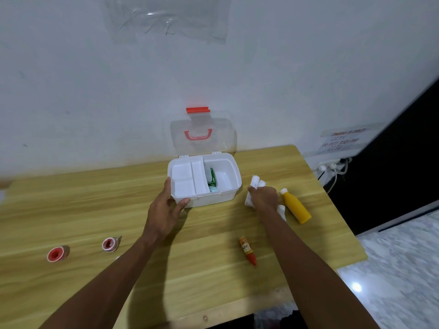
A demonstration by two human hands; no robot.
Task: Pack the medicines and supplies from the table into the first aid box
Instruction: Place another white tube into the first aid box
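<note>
The white first aid box (228, 197) stands open at the back of the wooden table (95, 210), its clear lid (202, 136) with a red handle leaning against the wall. A white tray sits in its left half and a green packet (212, 178) lies in the right half. My left hand (166, 207) grips the box's front left corner. My right hand (262, 198) is closed around white bandage rolls (255, 182) to the right of the box. A yellow bottle (295, 206) lies beside that hand, and a small white bottle (282, 210) is partly hidden by my wrist.
A small red tube (248, 250) lies near the table's front right. Two red tape rolls (58, 254) (110, 244) rest at the front left. The table's right edge drops to a marble floor (403, 269). A wall socket with cables (332, 167) is at the back right.
</note>
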